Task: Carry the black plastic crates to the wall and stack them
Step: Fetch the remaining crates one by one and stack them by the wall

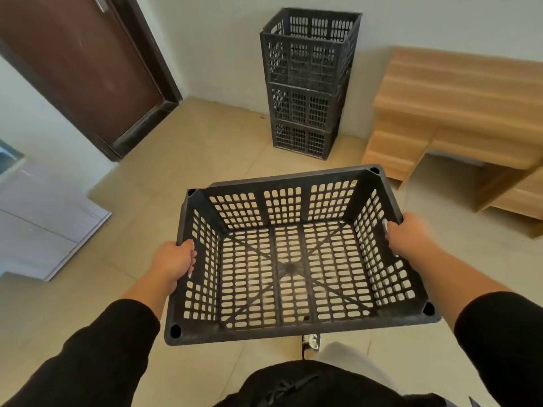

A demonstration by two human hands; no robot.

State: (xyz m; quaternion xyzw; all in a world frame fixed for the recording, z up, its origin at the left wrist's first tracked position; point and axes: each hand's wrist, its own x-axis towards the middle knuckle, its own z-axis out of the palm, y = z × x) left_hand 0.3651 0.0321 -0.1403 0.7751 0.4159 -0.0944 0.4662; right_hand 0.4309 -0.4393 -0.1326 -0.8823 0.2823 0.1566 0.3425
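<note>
I hold an empty black plastic crate (pixel 293 268) with slotted walls and floor level in front of me, above the tiled floor. My left hand (pixel 173 264) grips its left rim and my right hand (pixel 407 235) grips its right rim, fingers curled through the handle slots. Ahead, a stack of three black crates (pixel 307 83) stands upright against the white wall, some distance beyond the held crate.
A light wooden desk (pixel 458 113) stands right of the stack against the wall. A dark brown door (pixel 79 63) is at the left. A white panel or low cabinet (pixel 44 218) lies at the far left. Beige tiled floor (pixel 182 160) stretches between me and the stack.
</note>
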